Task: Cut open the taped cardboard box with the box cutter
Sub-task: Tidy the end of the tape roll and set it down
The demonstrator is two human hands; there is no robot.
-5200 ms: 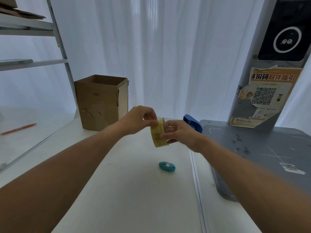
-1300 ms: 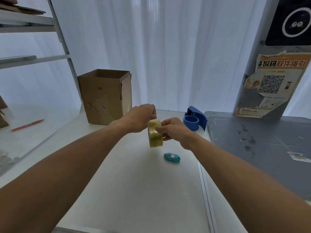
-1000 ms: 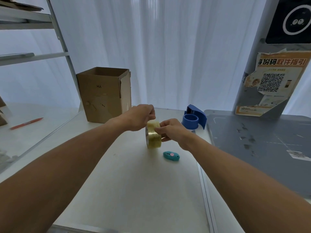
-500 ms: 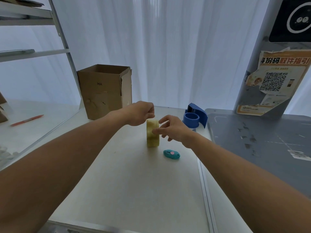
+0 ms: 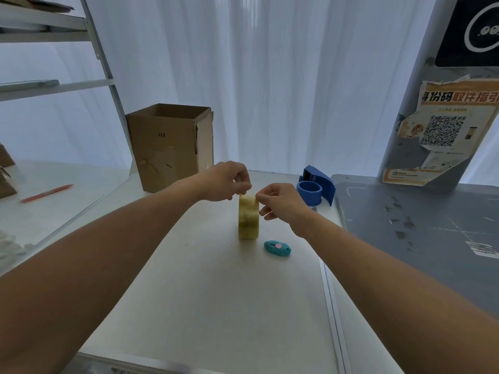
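Note:
A yellowish roll of packing tape (image 5: 248, 220) stands on edge on the white table (image 5: 216, 292). My left hand (image 5: 225, 182) pinches the top of the roll from the left. My right hand (image 5: 280, 202) pinches it from the right at the top edge, its other fingers curled. A small teal box cutter (image 5: 277, 248) with a pink button lies on the table just right of the roll, untouched. The brown cardboard box (image 5: 170, 147) stands upright at the back left, its top flaps open.
A blue tape dispenser (image 5: 316, 188) sits behind my right hand. A grey metal surface (image 5: 418, 233) adjoins the table on the right, below a poster with a QR code (image 5: 442, 130). A metal shelf (image 5: 54, 85) and a red pen (image 5: 47, 193) are at left.
The tape roll went from held in the air to standing on the table. My right hand briefly opened beside it and now pinches its top again; the left hand stays at the top.

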